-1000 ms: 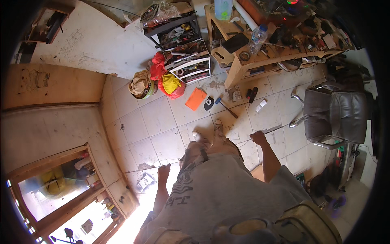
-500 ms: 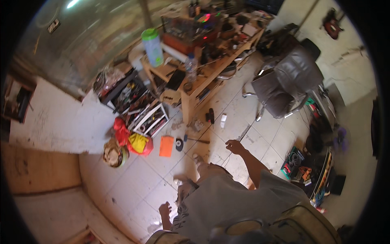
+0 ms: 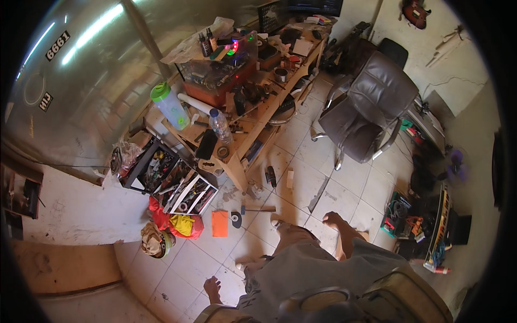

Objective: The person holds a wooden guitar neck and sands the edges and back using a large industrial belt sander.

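Observation:
Both my arms hang at my sides as I stand on a tiled floor. My left hand [image 3: 212,286] is low at the left, its fingers apart and nothing in it. My right hand [image 3: 334,220] hangs over the tiles, fingers loosely bent, with no object visible in it. On the floor ahead lie a hammer [image 3: 257,209], a black piece with a pale round centre [image 3: 236,219], an orange square sheet [image 3: 219,223], a dark cordless drill [image 3: 271,175] and a small white piece [image 3: 290,179]. Neither hand touches any of them.
A wooden workbench [image 3: 235,173] holds a green-lidded jug [image 3: 171,106], a water bottle [image 3: 219,126] and clutter. Beside it stands an open toolbox [image 3: 196,195], with red and yellow bags [image 3: 183,225] nearby. An office chair [image 3: 369,110] and a green tool tray [image 3: 395,214] are at right.
The view has shifted and become sharper, so the bench appears farther left. My right hand has dropped lower and closer to my body. The floor items lie as before.

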Demonstrator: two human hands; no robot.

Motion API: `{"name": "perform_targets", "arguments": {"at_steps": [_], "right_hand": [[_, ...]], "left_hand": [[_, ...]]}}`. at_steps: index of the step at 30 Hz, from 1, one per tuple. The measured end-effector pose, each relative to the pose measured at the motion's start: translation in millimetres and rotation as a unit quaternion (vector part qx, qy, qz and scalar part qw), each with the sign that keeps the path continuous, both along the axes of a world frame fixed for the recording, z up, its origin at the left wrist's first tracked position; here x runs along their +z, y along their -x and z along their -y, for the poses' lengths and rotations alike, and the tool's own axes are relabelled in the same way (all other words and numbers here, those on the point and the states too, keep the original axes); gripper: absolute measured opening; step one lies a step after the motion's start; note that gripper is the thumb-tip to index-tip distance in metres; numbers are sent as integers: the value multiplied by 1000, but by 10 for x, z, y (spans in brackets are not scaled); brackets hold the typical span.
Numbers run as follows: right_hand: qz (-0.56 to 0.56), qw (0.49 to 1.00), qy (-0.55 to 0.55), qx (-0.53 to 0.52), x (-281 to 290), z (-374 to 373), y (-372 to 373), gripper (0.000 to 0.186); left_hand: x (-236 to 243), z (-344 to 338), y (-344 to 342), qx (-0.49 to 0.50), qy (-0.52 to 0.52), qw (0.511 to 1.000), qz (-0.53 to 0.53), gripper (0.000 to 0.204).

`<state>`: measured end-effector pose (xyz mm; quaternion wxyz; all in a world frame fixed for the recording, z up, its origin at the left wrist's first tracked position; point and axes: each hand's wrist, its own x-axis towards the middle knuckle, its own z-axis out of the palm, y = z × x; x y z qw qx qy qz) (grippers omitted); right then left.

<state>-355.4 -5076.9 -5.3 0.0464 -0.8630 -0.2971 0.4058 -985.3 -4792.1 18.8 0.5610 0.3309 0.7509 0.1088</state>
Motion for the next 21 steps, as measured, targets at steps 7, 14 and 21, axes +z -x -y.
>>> {"name": "perform_targets", "arguments": {"at_steps": [7, 14, 21], "right_hand": [[-20, 995, -102, -4, 305, -356, -984, 27], [-10, 970, -206, -127, 776, -419, -1378, 28], [-69, 972, -145, -171, 620, 1007, -1105, 34]], "left_hand": [[101, 371, -1325, -114, 22, 993, 8, 33], [254, 530, -2085, -199, 52, 979, -2, 38], [103, 640, -2150, -175, 119, 977, -18, 33]]}}
